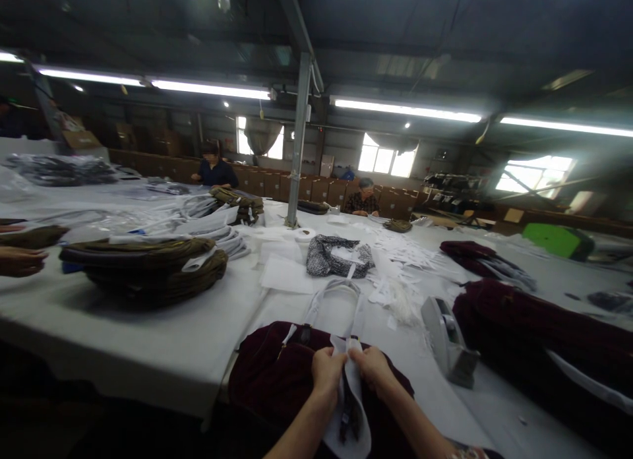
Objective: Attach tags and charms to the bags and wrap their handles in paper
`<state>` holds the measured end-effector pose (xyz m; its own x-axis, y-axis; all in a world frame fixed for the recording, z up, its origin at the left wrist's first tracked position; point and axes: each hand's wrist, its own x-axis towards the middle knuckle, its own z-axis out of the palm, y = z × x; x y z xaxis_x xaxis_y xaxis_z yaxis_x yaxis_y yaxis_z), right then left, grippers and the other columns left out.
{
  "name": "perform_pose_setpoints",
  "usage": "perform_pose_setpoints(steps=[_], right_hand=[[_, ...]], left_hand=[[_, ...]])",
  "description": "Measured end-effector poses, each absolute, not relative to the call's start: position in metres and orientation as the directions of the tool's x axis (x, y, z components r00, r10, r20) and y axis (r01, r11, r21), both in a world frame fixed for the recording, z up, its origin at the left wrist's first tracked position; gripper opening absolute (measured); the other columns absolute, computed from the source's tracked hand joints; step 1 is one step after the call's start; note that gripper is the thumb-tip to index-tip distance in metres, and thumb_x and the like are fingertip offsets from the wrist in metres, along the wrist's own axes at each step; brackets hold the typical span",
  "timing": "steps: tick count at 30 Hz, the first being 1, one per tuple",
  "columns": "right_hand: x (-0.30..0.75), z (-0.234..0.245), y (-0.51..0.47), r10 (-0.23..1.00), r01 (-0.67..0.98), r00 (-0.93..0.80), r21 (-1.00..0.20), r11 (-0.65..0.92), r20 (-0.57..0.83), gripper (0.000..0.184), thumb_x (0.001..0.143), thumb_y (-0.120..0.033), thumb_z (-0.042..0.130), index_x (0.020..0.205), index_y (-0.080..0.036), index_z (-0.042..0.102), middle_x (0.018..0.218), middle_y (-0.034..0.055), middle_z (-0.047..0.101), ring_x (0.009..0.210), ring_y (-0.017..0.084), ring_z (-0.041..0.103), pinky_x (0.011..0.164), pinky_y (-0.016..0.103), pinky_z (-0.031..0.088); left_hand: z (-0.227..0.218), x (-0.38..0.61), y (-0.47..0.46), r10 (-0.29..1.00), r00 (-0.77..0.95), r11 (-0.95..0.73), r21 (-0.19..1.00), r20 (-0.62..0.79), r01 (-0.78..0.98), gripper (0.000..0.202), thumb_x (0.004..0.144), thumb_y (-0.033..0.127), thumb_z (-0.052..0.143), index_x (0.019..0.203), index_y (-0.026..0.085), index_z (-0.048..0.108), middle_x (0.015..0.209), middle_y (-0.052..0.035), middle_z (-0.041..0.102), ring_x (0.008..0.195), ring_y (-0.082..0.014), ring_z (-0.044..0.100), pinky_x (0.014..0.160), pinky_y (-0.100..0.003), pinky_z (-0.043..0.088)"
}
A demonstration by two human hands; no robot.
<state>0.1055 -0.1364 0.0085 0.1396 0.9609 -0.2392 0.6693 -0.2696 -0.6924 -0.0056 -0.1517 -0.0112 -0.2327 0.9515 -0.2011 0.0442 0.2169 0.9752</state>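
At the near edge of the white table (163, 353) lies a dark maroon garment (271, 380). My left hand (326, 370) and my right hand (373, 368) are side by side on it, both closed on a white strip of paper or card (352, 406) that runs down between them. A dark strap hangs inside the strip. A white loop (336, 297) stretches away from the garment toward the middle of the table.
A grey tape dispenser (448, 340) stands to the right, next to piles of maroon garments (544, 334). Olive-brown garments (148, 264) are stacked at left, where another person's hand (20, 260) rests. A grey patterned garment (339, 254), white slips (405, 254), a pillar (299, 136), two seated workers beyond.
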Motion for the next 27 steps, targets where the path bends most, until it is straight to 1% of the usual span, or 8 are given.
perform_pose_setpoints(steps=[8,13,16,18,20,22,25,27], right_hand=[[0.106,0.007,-0.135,0.958,0.638,0.147,-0.717,-0.281,-0.245,0.039,0.076,-0.038,0.052,0.043,-0.018,0.049,0.036,0.0003,0.045,0.029,0.011,0.041,0.031,0.022,0.026],[0.103,0.008,-0.136,0.948,0.582,0.148,-0.751,-0.314,-0.282,0.04,0.078,-0.036,0.052,0.043,-0.019,0.044,0.033,-0.0024,0.038,0.029,0.01,0.038,0.031,0.022,0.023],[0.102,0.01,-0.137,0.927,0.523,0.134,-0.77,-0.367,-0.351,0.041,0.081,-0.039,0.049,0.046,-0.019,0.043,0.033,-0.0035,0.037,0.026,0.009,0.033,0.029,0.021,0.022],[0.101,0.012,-0.137,0.911,0.486,0.13,-0.775,-0.403,-0.391,0.041,0.085,-0.04,0.044,0.05,-0.018,0.044,0.033,-0.0042,0.038,0.025,0.008,0.031,0.027,0.019,0.021],[0.101,0.013,-0.136,0.899,0.453,0.133,-0.781,-0.429,-0.417,0.044,0.089,-0.044,0.034,0.056,-0.018,0.047,0.036,-0.0037,0.041,0.025,0.008,0.033,0.027,0.018,0.024],[0.101,0.014,-0.133,0.892,0.439,0.14,-0.781,-0.444,-0.429,0.052,0.09,-0.051,0.026,0.058,-0.017,0.049,0.038,-0.0015,0.045,0.026,0.009,0.038,0.028,0.019,0.029],[0.104,0.013,-0.13,0.916,0.524,0.113,-0.76,-0.384,-0.385,0.056,0.085,-0.057,0.036,0.049,-0.016,0.05,0.033,0.0012,0.045,0.026,0.012,0.041,0.028,0.021,0.031],[0.106,0.01,-0.129,0.928,0.563,0.084,-0.752,-0.344,-0.362,0.051,0.084,-0.05,0.044,0.046,-0.017,0.048,0.03,0.0005,0.042,0.025,0.012,0.04,0.027,0.021,0.029]], left_hand=[[-0.005,0.002,-0.157,0.971,-0.216,0.144,0.974,-0.105,0.173,0.025,0.076,0.024,0.047,0.081,0.012,0.068,0.077,-0.0074,0.07,0.074,-0.0207,0.062,0.065,-0.025,0.043],[0.007,0.002,-0.174,0.99,-0.138,0.072,0.944,-0.029,0.323,0.03,0.076,0.019,0.043,0.091,0.015,0.068,0.09,-0.0101,0.067,0.09,-0.0228,0.059,0.079,-0.027,0.039],[0.012,-0.001,-0.183,0.999,-0.054,0.021,0.864,0.007,0.503,0.034,0.079,0.02,0.037,0.097,0.018,0.066,0.088,-0.0105,0.061,0.084,-0.0225,0.058,0.073,-0.028,0.039],[0.014,-0.003,-0.185,1.0,0.012,-0.014,0.774,0.008,0.633,0.039,0.08,0.02,0.035,0.11,0.02,0.06,0.091,-0.0097,0.058,0.082,-0.0213,0.057,0.07,-0.028,0.038],[0.015,-0.003,-0.186,0.999,0.047,-0.028,0.703,-0.008,0.71,0.045,0.079,0.02,0.035,0.121,0.021,0.052,0.096,-0.0101,0.056,0.086,-0.0215,0.056,0.071,-0.028,0.038],[0.017,-0.002,-0.187,0.998,0.065,-0.033,0.656,-0.024,0.754,0.048,0.079,0.021,0.037,0.126,0.019,0.047,0.1,-0.0116,0.055,0.089,-0.0232,0.054,0.074,-0.029,0.038],[0.018,0.0,-0.19,0.994,0.104,-0.072,0.628,-0.014,0.775,0.052,0.077,0.019,0.037,0.128,0.016,0.044,0.102,-0.0137,0.054,0.09,-0.0249,0.053,0.077,-0.031,0.038],[0.017,-0.003,-0.19,0.989,0.143,-0.123,0.664,0.023,0.737,0.053,0.077,0.018,0.039,0.13,0.017,0.042,0.101,-0.0134,0.055,0.091,-0.0247,0.053,0.078,-0.031,0.038]])
